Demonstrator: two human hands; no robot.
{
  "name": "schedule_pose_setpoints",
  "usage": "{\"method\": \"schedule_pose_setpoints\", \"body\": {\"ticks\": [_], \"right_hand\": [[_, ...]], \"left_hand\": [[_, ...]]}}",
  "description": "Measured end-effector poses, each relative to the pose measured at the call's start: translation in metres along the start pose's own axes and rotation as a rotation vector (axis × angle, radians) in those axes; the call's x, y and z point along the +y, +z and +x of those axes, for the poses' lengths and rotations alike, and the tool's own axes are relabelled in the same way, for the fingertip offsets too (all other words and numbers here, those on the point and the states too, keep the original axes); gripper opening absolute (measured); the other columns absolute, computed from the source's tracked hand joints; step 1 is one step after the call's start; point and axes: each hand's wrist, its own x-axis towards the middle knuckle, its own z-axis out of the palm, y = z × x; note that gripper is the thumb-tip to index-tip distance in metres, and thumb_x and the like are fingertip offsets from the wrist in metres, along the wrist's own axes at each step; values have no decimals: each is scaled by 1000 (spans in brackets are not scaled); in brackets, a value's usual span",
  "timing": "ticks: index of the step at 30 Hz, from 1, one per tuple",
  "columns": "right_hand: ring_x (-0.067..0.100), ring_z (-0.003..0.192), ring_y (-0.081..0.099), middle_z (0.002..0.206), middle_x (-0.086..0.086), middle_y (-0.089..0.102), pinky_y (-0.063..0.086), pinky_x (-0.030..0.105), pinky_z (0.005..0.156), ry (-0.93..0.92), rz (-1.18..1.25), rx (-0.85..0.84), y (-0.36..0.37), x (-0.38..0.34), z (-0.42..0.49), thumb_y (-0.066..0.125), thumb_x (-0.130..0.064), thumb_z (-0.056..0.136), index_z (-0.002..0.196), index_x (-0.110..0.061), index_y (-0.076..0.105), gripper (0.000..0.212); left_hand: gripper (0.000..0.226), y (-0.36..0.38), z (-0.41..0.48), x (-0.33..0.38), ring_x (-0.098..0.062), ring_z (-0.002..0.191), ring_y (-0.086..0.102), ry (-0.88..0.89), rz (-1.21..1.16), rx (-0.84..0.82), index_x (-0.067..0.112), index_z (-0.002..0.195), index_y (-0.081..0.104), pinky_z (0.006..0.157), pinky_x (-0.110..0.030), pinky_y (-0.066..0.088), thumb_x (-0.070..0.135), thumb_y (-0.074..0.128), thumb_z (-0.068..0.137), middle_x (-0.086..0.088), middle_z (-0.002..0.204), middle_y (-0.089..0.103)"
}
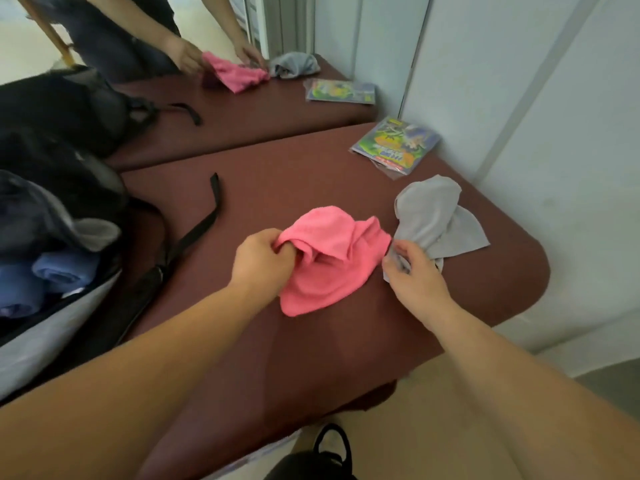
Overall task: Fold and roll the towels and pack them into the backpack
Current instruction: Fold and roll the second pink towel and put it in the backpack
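Observation:
A crumpled pink towel (329, 258) lies in the middle of the maroon table (311, 341). My left hand (263, 261) grips its left edge, fingers curled into the cloth. To its right lies a crumpled grey towel (436, 220). My right hand (412, 268) pinches the grey towel's near corner, right beside the pink towel's right edge. The black backpack (52, 188) lies open at the left, with rolled blue towels (62, 271) and a grey one (97, 230) inside.
A colourful packet in clear plastic (394, 147) lies at the table's far right. A black backpack strap (204, 220) trails across the table. A mirror behind the table reflects the scene. A wall runs along the right, close to the table's rounded corner.

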Motion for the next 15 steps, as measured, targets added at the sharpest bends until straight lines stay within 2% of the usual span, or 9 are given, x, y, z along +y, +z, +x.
{"method": "schedule_pose_setpoints", "body": {"ticks": [2, 3, 5, 6, 8, 10, 12, 15], "right_hand": [[25, 144, 43, 155, 0, 50, 32, 39, 117, 42, -148, -63, -2, -13, -3, 60, -47, 97, 149, -27, 47, 58], [26, 146, 41, 157, 1, 48, 30, 40, 118, 39, -237, -95, -3, -24, -6, 60, -46, 97, 151, -25, 46, 60], [24, 138, 49, 152, 1, 52, 37, 37, 112, -45, -313, -101, 1, -52, -19, 64, -39, 96, 145, -21, 53, 54], [21, 129, 57, 144, -1, 58, 41, 34, 106, -119, -291, -88, 5, -69, -29, 68, -35, 94, 138, -22, 60, 46], [13, 105, 68, 120, -6, 70, 50, 30, 97, -255, -186, -165, 19, -106, -57, 77, -31, 87, 120, -25, 71, 34], [6, 88, 70, 101, -8, 76, 56, 30, 90, -304, -22, -427, 32, -146, -94, 88, -31, 77, 109, -23, 75, 36], [8, 87, 73, 97, -5, 78, 60, 34, 87, -343, 66, -577, 41, -180, -130, 91, -37, 71, 107, -22, 77, 42], [17, 75, 73, 82, 2, 77, 63, 45, 75, -462, 62, -500, 38, -216, -170, 75, -47, 74, 93, -17, 76, 36]], "left_hand": [[17, -42, -11, -5, -21, 69, 68, 26, 107, 54, 19, 92, 72, 64, -36, 56, 17, 56, 90, 4, 77, 70], [18, -62, -19, -5, -18, 65, 68, 29, 138, 46, 22, 95, 72, 60, -32, 54, 18, 55, 92, 5, 78, 71], [21, -96, -38, -2, -14, 50, 68, 56, 187, -30, 26, 94, 71, 46, -29, 52, 18, 51, 93, 4, 73, 72], [23, -111, -48, 1, -13, 46, 67, 88, 214, -73, 25, 92, 71, 45, -32, 54, 16, 51, 93, 4, 69, 71], [25, -140, -67, 8, -11, 47, 68, 145, 251, -127, 23, 92, 72, 57, -37, 60, 12, 50, 93, 5, 64, 70], [23, -166, -85, 17, -11, 51, 70, 182, 252, -125, 24, 88, 72, 65, -37, 60, 14, 53, 93, 3, 61, 70], [20, -189, -103, 27, -11, 55, 68, 222, 261, -52, 22, 75, 72, 65, -36, 58, 27, 62, 92, 2, 60, 69], [34, -221, -132, 36, -16, 61, 67, 243, 218, -16, 18, 63, 69, 62, -32, 55, 38, 70, 90, 1, 59, 69]]}}
